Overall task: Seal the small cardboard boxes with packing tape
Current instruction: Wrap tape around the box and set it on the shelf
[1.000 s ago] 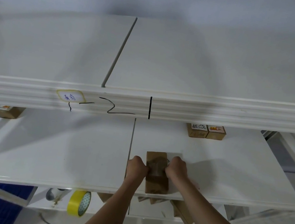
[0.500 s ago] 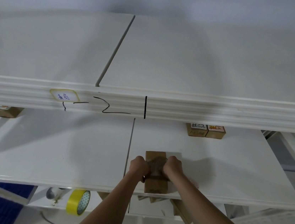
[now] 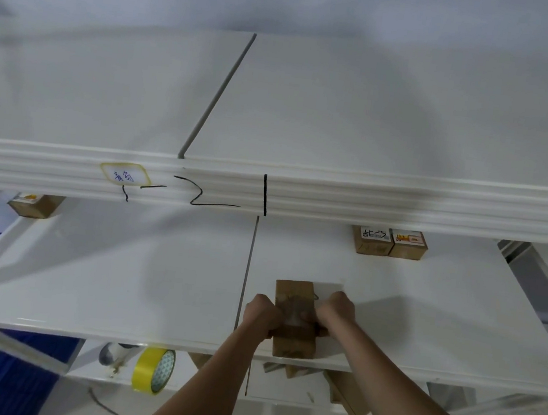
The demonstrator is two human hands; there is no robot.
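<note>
- The box (image 3: 293, 316) lies flat on the shelf (image 3: 152, 289) near its front edge, right of the panel seam; judged: placed there so both hands can press down on it.
- A clear tape band crosses its middle; judged: being smoothed down over the sides.
- Left hand (image 3: 261, 314): fingers curled round the box's left side.
- Right hand (image 3: 335, 313): fingers curled round its right side, thumb on the band.
- Two labelled boxes (image 3: 389, 243) stand at the back edge, well apart.
</note>
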